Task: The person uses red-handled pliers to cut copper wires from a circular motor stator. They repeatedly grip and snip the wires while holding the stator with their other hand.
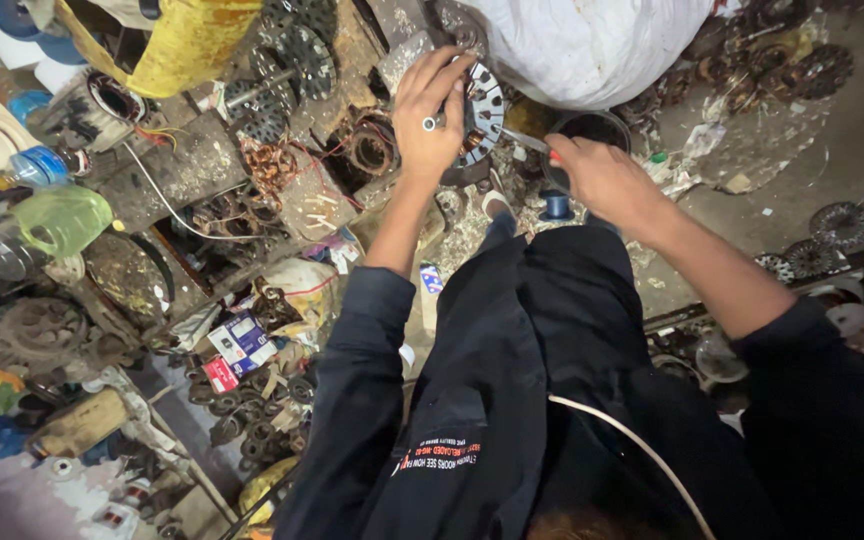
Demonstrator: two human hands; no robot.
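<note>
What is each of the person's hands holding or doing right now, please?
Left hand: closed over the round slotted motor stator, gripping it.
Right hand: closed on a thin tool pointed at the stator.

One camera, worn on your head, looked almost straight down over your own chest and dark sleeves, which filled the lower middle of the view. It faced forward and down toward a cluttered workbench (182, 170), whose far edge ran off the top of the picture. Your left hand (432, 105) and right hand (602, 175) sat at arm's length from the lens, in the upper middle, near a round toothed motor core (484, 105). The left edge took in bottles and spare parts; the right edge caught bare floor (852, 150). No second view shared the scene.
</note>
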